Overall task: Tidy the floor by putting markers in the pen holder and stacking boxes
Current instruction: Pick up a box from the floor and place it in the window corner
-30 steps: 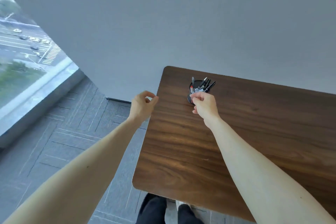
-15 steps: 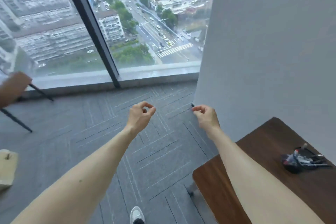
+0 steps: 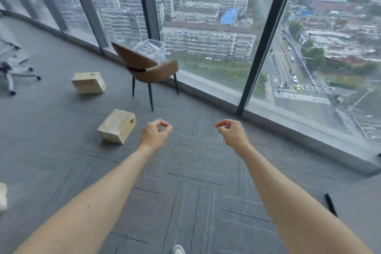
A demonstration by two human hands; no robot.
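Observation:
Both of my arms reach forward over the grey carpet. My left hand (image 3: pixel 155 135) is loosely curled, thumb against forefinger, and holds nothing. My right hand (image 3: pixel 231 133) is curled the same way and is also empty. A pale wooden box (image 3: pixel 117 126) lies tilted on the floor just left of my left hand. A second wooden box (image 3: pixel 88 82) lies farther back to the left. Part of a third pale box (image 3: pixel 2 196) shows at the left edge. No pen holder or marker is in view.
A brown chair (image 3: pixel 152 68) stands ahead by the window wall (image 3: pixel 257 47), with a clear plastic bin (image 3: pixel 152 49) behind it. An office chair base (image 3: pixel 12 68) sits far left. A black slanted bar (image 3: pixel 331 204) shows low right. My shoe tip (image 3: pixel 179 249) is at the bottom.
My view has swung left, away from the wooden table and the pen holder, to the window and floor. Both hands stay raised and empty; the boxes and chair have come into view.

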